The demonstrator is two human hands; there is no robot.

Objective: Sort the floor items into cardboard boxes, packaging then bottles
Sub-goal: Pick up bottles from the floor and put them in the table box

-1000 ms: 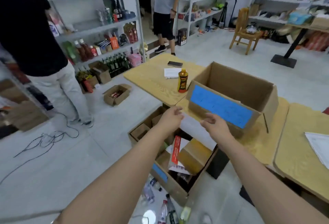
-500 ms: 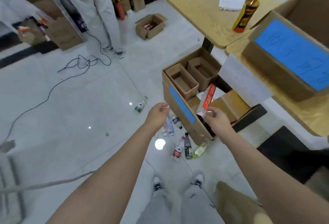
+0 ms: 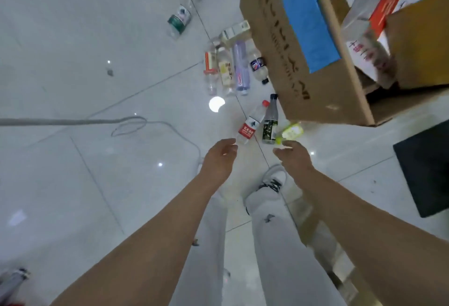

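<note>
Several plastic bottles lie on the white tiled floor beside a cardboard box [image 3: 286,45] with a blue label. Nearest me are a red-labelled water bottle [image 3: 250,127], a dark-labelled bottle [image 3: 270,121] and a small green bottle [image 3: 290,132]. My left hand [image 3: 218,157] hovers just below the red-labelled bottle, fingers relaxed and holding nothing. My right hand [image 3: 292,157] hangs just below the green bottle, also holding nothing. Further off lies a cluster of clear bottles [image 3: 230,70] and a green-labelled bottle [image 3: 179,20].
The box holds packaging, including a red and white carton [image 3: 379,6]. A grey cable [image 3: 136,122] loops over the floor at left. A black mat [image 3: 427,167] lies at right. My legs and white shoe [image 3: 273,181] stand below the hands.
My view has tilted from the table and box down to the floor. Both hands have dropped from the box towards the nearest bottles.
</note>
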